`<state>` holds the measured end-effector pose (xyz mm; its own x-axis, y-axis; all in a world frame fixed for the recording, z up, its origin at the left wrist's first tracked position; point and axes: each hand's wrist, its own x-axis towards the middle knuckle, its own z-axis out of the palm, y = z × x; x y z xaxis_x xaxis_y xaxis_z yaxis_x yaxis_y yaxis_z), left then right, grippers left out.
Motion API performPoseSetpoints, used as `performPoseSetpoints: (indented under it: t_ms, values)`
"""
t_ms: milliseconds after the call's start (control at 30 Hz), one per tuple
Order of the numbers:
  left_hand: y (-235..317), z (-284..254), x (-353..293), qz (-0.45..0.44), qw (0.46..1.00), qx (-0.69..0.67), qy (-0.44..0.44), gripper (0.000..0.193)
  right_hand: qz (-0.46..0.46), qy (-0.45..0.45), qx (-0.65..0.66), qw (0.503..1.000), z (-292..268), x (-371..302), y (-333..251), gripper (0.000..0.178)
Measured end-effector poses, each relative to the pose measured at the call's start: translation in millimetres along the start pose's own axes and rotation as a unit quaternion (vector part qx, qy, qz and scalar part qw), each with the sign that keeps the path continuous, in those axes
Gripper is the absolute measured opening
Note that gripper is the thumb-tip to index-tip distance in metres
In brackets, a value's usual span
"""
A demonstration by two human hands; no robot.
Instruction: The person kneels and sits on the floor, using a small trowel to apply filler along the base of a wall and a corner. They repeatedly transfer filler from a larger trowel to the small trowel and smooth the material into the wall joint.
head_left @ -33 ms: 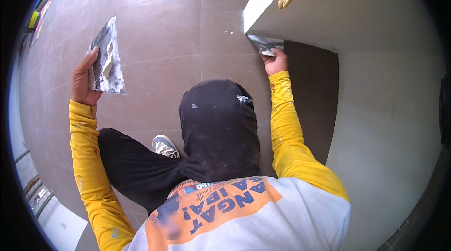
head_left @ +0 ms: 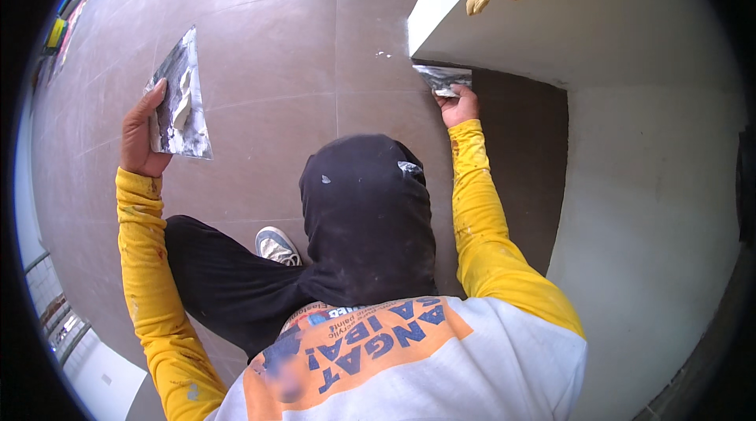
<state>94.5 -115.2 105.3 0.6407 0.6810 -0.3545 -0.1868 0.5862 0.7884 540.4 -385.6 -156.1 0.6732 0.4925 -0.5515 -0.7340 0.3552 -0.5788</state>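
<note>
Apparently mid-spreading: left hand [head_left: 140, 137] grasps plate [head_left: 168, 110], white paste [head_left: 183, 102] beside thumb [head_left: 160, 89]; right hand [head_left: 458, 109] pinches scraper [head_left: 439, 76], wall [head_left: 504, 35] just beyond fingers [head_left: 465, 92]; next stroke likely needs wall contact.

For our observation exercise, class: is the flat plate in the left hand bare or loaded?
Loaded: a pale lump lies on the flat plate in the left hand.

Right hand [head_left: 457, 108], blade [head_left: 442, 77] drawn slightly from wall [head_left: 520, 39].

likely a building-finishing site: smeared metal plate [head_left: 181, 102], pale wall [head_left: 654, 185], tiled floor [head_left: 268, 43]
</note>
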Motion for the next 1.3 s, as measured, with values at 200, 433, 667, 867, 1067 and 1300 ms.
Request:
performPoseSetpoints:
  t_ms: [200, 433, 667, 867, 1067, 1300]
  values:
    - [3, 0, 5, -0.008, 1.0, 0.008, -0.01, 0.027, 0.042, 0.082, -0.012, 0.996, 1, 62, 22, 0.038]
    - [-4, 3, 8, 0.025, 0.999, -0.044, 0.013, 0.026, -0.039, -0.114, -0.008, 0.993, 60, -46, -16, 0.036]
    - [-8, 22, 8, 0.048, 0.991, -0.127, -0.016, 0.025, -0.352, -0.392, -0.492, 0.693, 201, -213, -19, 0.041]
    - [-4, 42, -12, 0.045, 0.977, -0.194, -0.071, 0.032, -0.565, -0.543, -0.512, 0.352, 304, -260, 36, 0.063]
    - [19, 40, -31, 0.055, 0.968, -0.225, -0.097, 0.031, -0.545, -0.46, -0.614, 0.34, 309, -230, 25, 0.06]
    - [22, 25, -27, 0.052, 0.99, -0.114, -0.071, 0.024, -0.643, -0.464, -0.59, 0.152, 325, -281, -51, 0.031]
